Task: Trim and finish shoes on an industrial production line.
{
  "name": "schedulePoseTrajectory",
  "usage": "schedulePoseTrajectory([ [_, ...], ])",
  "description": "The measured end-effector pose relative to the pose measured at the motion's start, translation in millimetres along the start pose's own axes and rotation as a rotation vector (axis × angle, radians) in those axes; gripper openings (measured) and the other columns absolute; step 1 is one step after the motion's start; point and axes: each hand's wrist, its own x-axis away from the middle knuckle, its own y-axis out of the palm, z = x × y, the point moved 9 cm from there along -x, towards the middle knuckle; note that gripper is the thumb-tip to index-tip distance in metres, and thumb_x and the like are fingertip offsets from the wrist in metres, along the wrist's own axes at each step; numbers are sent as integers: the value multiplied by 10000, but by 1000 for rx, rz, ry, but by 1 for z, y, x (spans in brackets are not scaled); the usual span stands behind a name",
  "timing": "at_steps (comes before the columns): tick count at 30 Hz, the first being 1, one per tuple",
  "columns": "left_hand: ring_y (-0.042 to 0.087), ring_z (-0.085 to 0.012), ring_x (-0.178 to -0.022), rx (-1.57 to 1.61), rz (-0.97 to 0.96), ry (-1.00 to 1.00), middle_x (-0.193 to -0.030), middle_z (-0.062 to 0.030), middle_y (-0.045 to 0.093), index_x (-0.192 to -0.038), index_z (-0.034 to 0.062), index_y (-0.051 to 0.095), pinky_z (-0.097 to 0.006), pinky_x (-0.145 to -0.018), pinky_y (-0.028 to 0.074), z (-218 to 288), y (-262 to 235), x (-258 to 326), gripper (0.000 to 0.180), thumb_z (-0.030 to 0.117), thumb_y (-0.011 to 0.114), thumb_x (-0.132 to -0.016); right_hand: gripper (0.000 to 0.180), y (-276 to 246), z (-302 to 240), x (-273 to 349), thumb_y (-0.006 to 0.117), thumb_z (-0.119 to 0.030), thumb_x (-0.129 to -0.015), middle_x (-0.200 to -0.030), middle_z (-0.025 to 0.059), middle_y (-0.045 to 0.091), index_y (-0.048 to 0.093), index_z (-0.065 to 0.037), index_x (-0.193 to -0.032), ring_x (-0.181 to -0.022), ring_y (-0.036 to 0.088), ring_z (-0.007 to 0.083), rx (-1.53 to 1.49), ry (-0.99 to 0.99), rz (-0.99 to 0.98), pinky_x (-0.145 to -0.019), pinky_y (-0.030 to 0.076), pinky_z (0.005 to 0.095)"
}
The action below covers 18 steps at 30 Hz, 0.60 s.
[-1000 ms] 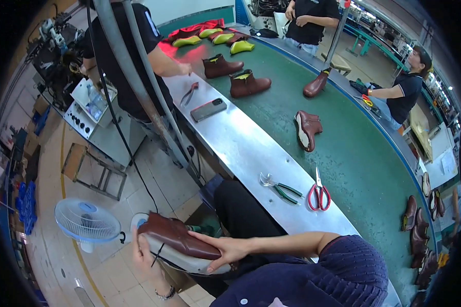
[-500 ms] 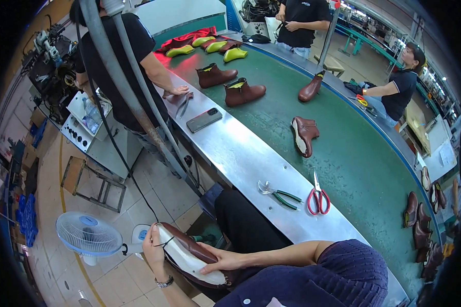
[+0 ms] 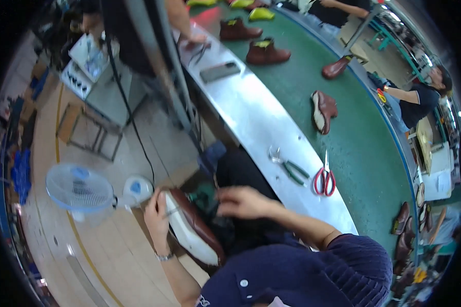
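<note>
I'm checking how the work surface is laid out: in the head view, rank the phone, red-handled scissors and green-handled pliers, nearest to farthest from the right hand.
1. Green-handled pliers: on the metal ledge, to the right of the right hand.
2. Red-handled scissors: farther right, past the pliers.
3. Phone: far up the ledge.

The left of the hands (image 3: 156, 218) holds a pale-soled brown shoe (image 3: 193, 227).

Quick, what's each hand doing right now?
Left hand: holding one end of the brown shoe.
Right hand: apart from it, fingers curled; too blurred to tell if it holds anything.
</note>
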Motion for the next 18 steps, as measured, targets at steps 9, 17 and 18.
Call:
schedulePoseTrajectory([
  [9, 673, -288, -842, 134, 259, 29, -954, -218, 675, -1227, 56, 627, -351, -754, 505, -10, -10, 24, 302, 206, 525, -985, 559, -121, 132, 90, 674, -213, -834, -1162, 245, 541, 519, -30, -1339, -1081, 522, 385, 839, 374, 658, -941, 415, 476],
  [17, 644, -346, -785, 214, 321, 92, -905, -212, 660, -1164, 10, 635, -367, -710, 502, -8, -16, 33, 267, 155, 557, -954, 544, -75, 103, 53, 529, -217, -974, -1076, 132, 631, 365, -62, -1469, -945, 591, 198, -216, 604, 353, -898, 443, 374],
  [18, 652, -322, -853, 215, 275, 47, -990, -196, 667, -1167, -2, 624, -366, -731, 506, -8, -14, 32, 281, 164, 574, -946, 542, -53, 58, 34, 522, -160, -972, -1013, 102, 625, 344, -66, -1475, -890, 585, 171, -324, 541, 258, -852, 451, 331],
])
